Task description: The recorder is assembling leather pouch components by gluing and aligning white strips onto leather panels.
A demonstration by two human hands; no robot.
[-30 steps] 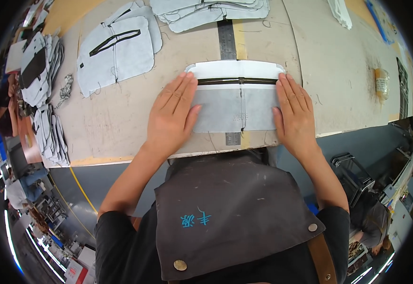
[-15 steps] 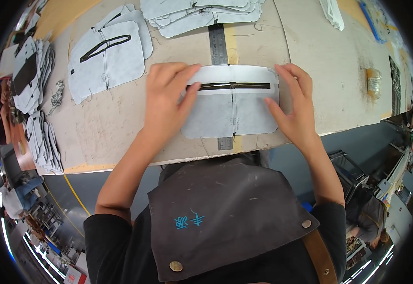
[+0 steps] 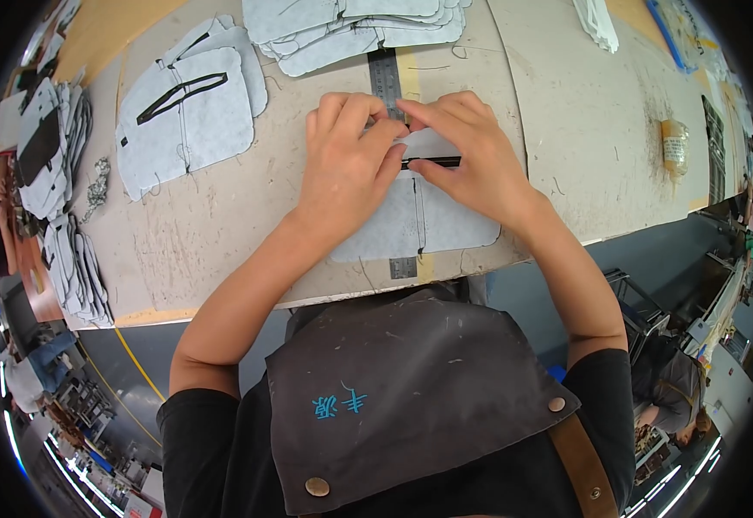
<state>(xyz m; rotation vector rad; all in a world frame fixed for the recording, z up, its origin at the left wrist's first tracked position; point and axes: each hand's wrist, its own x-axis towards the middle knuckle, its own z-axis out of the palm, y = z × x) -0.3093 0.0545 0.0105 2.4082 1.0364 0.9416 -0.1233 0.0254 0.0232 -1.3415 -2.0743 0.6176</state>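
A light grey-white fabric panel [image 3: 458,211] with rounded corners lies in front of me, a black-edged slit [image 3: 441,161] running across its upper part and a seam down its middle. My left hand [image 3: 346,160] bends its fingers over the panel's upper edge near the middle, thumb by the slit. From the other side my right hand [image 3: 471,147] grips the same spot, its index finger reaching past the edge and its thumb on the slit. The fingertips of both hands nearly meet. Under the panel runs a metal ruler [image 3: 384,78]; my hands hide much of the panel's upper part.
Similar panels [image 3: 212,112] lie at the left, and a thick stack [image 3: 368,39] stands at the back. More piles [image 3: 74,268] hang at the far left edge beside a thread tangle [image 3: 97,186]. At right lies a small yellowish bottle [image 3: 675,148]; white strips [image 3: 596,24] lie behind.
Both hands have moved inward from the panel's two sides to the middle of its upper edge. The whole view has shifted slightly.
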